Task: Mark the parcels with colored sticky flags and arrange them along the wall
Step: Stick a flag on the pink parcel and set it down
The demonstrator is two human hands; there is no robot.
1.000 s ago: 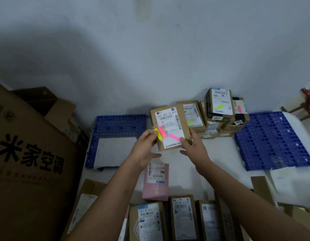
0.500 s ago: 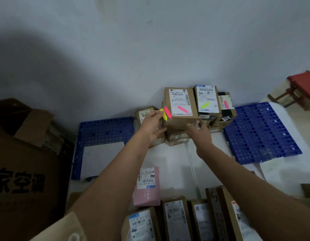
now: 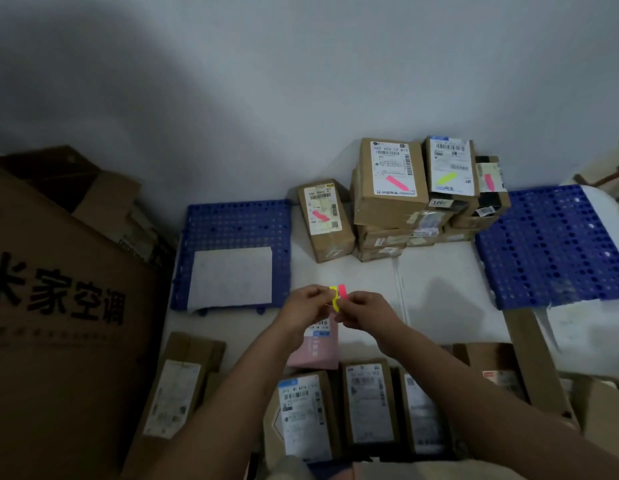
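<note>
At centre, my left hand (image 3: pixel 306 306) and right hand (image 3: pixel 365 311) pinch yellow and pink sticky flags (image 3: pixel 337 296); flagged parcels (image 3: pixel 391 181) stack at one o'clock against the wall (image 3: pixel 301 81).

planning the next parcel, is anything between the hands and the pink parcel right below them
Nothing visible is. Both the left hand and the right hand pinch the sticky flags directly above the pink parcel, hiding its top edge.

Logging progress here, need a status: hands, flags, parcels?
Left hand and right hand both pinching yellow and pink sticky flags. Flagged brown cardboard parcels stacked at wall. Nothing in the way.
</note>
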